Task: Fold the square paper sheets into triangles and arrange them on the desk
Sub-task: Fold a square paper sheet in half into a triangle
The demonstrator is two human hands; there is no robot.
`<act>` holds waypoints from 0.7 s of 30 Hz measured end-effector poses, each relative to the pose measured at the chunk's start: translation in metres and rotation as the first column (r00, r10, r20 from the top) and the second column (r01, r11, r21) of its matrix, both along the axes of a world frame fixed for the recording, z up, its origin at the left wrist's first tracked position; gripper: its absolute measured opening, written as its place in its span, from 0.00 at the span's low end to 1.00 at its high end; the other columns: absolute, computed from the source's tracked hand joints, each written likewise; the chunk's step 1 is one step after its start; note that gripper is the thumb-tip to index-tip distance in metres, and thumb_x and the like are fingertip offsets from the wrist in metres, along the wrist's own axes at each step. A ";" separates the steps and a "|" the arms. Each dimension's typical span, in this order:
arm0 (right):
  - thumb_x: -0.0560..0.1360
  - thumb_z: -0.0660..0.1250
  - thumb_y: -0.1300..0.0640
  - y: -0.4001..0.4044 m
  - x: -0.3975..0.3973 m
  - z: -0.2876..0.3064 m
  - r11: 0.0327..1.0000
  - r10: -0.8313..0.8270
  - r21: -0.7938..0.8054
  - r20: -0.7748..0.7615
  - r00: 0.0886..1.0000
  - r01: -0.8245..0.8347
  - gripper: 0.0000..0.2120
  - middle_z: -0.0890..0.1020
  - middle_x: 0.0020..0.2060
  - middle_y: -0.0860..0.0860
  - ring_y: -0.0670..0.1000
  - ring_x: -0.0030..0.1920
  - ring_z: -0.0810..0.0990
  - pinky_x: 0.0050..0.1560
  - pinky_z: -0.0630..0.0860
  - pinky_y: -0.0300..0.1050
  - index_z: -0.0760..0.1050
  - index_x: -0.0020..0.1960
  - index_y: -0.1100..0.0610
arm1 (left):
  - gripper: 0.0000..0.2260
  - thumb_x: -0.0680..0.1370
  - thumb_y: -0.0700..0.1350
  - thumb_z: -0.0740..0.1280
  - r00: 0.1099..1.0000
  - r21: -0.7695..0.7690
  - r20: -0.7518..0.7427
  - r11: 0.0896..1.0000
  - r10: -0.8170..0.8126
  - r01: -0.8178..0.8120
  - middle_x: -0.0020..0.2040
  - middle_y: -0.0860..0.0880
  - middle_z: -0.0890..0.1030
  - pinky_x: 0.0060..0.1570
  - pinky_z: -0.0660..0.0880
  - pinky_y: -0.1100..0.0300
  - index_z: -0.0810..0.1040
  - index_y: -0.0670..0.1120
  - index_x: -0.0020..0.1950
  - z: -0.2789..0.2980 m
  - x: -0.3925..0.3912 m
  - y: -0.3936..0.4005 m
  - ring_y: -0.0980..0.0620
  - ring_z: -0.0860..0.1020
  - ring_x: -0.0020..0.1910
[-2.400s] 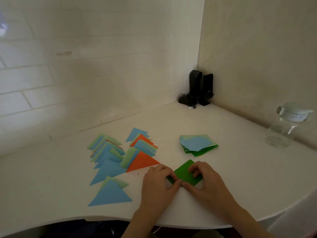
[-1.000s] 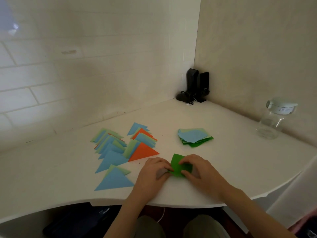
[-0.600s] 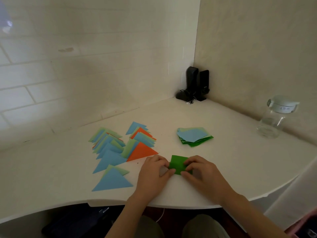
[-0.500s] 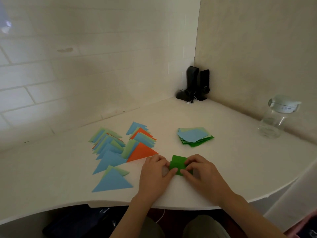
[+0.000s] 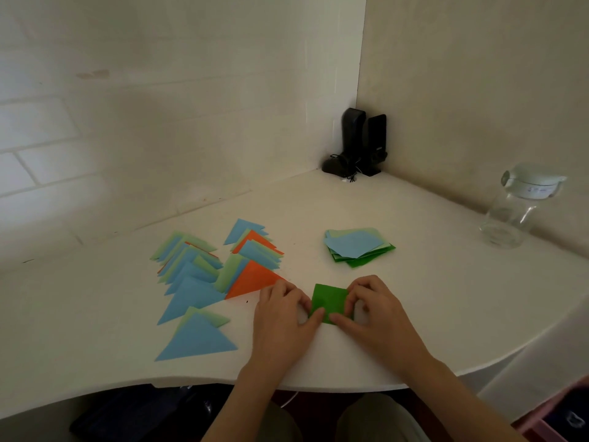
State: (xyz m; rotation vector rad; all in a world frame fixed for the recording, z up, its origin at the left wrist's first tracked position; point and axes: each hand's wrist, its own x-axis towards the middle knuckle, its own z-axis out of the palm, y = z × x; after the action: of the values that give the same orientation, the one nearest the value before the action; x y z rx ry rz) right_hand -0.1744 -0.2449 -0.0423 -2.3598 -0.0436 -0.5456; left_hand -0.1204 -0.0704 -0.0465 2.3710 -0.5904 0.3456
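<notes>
Sheet [image 5: 330, 301] — dark green; folded triangles [image 5: 204, 282] blue, pale green, orange; desk [image 5: 414, 298] white; speakers [image 5: 363, 141] black.

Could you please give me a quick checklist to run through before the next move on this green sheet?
1. Both hands on the green sheet: ok, left hand and right hand pinch it.
2. Sheet lying on the desk: ok.
3. Corners aligned: cannot tell, fingers cover them.
4. Crease pressed flat: cannot tell.
5. Unfolded stack within reach: ok.
6. Room beside the folded triangles: ok.

Dark green sheet [image 5: 330, 302] part-folded at desk front; folded triangles [image 5: 204, 282] overlapping left; unfolded square stack [image 5: 358, 247] behind
</notes>
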 end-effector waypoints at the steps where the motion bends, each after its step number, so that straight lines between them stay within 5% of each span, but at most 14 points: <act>1: 0.66 0.76 0.52 0.000 0.001 0.000 1.000 0.012 0.009 -0.003 1.000 -0.012 0.12 0.71 0.47 0.46 0.41 0.51 0.72 0.47 0.66 0.25 0.74 0.40 0.52 | 0.09 0.70 0.54 0.72 1.000 -0.010 -0.016 1.000 -0.013 0.012 0.45 0.57 0.70 0.49 0.64 0.64 0.76 0.52 0.40 0.000 0.001 0.001 0.56 0.66 0.49; 6: 0.69 0.74 0.54 -0.006 0.003 0.003 0.997 0.077 0.033 -0.096 0.992 -0.074 0.16 0.71 0.57 0.43 0.42 0.59 0.69 0.55 0.65 0.31 0.72 0.53 0.46 | 0.10 0.70 0.47 0.73 0.995 -0.063 -0.081 0.997 -0.054 0.049 0.45 0.57 0.71 0.48 0.63 0.66 0.72 0.53 0.41 0.000 0.006 0.006 0.54 0.68 0.49; 11: 0.70 0.73 0.57 -0.016 0.007 0.017 0.992 0.124 0.032 -0.282 0.951 -0.120 0.19 0.71 0.61 0.44 0.43 0.59 0.69 0.45 0.67 0.23 0.74 0.58 0.46 | 0.07 0.72 0.45 0.71 0.991 -0.063 -0.111 0.996 -0.072 0.065 0.46 0.57 0.72 0.48 0.60 0.72 0.75 0.55 0.43 0.002 0.004 0.007 0.55 0.67 0.50; 18: 0.75 0.66 0.55 -0.015 0.011 0.028 1.000 0.016 0.020 -0.345 0.938 -0.010 0.11 0.76 0.46 0.47 0.42 0.41 0.73 0.40 0.67 0.25 0.78 0.56 0.45 | 0.14 0.73 0.31 0.64 0.992 0.130 0.004 0.984 -0.123 0.122 0.43 0.50 0.75 0.44 0.69 0.54 0.82 0.50 0.44 0.018 0.005 0.002 0.51 0.67 0.45; 21: 0.75 0.63 0.60 -0.010 0.006 0.031 1.000 0.010 0.002 -0.359 0.933 -0.010 0.13 0.77 0.42 0.47 0.42 0.39 0.73 0.38 0.68 0.26 0.79 0.56 0.49 | 0.10 0.73 0.37 0.62 0.986 0.165 0.100 0.979 -0.135 0.117 0.41 0.49 0.78 0.41 0.73 0.50 0.82 0.46 0.43 0.020 -0.005 0.000 0.49 0.70 0.43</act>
State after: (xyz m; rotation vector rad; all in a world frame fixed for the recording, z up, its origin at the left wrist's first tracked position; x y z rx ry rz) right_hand -0.1681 -0.2549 -0.0116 -2.4219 0.1118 -0.1007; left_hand -0.1254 -0.0708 -0.0263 2.4626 -0.8446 0.3875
